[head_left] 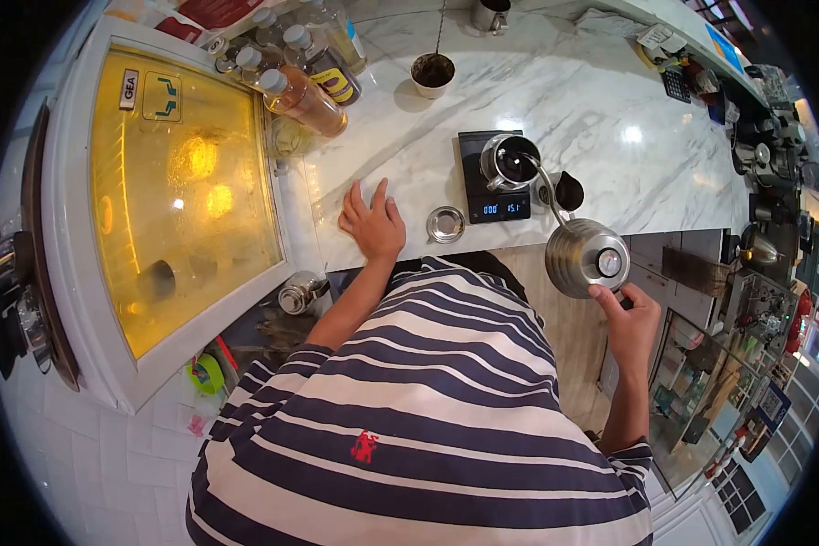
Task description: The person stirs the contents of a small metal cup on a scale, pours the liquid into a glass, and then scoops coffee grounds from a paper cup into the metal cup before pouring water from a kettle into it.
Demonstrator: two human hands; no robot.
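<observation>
My right hand [630, 318] is closed on the handle of a steel gooseneck kettle [587, 258], held off the counter's front edge. The kettle's spout reaches over a metal cup [509, 162] with dark contents. That cup stands on a black digital scale [496, 208] with a lit display. Flat on the marble counter [382, 150], my left hand [373, 223] has its fingers spread and holds nothing. Between that hand and the scale sits a small round glass dish [446, 224]. Right of the scale is a small dark-mouthed pitcher [568, 190], partly behind the spout.
Several bottles [305, 100] stand at the back left beside a yellow-lit glass-door cabinet [187, 200]. A cup with dark contents [432, 75] and a metal mug [490, 16] are farther back. A calculator [676, 85] lies at the right.
</observation>
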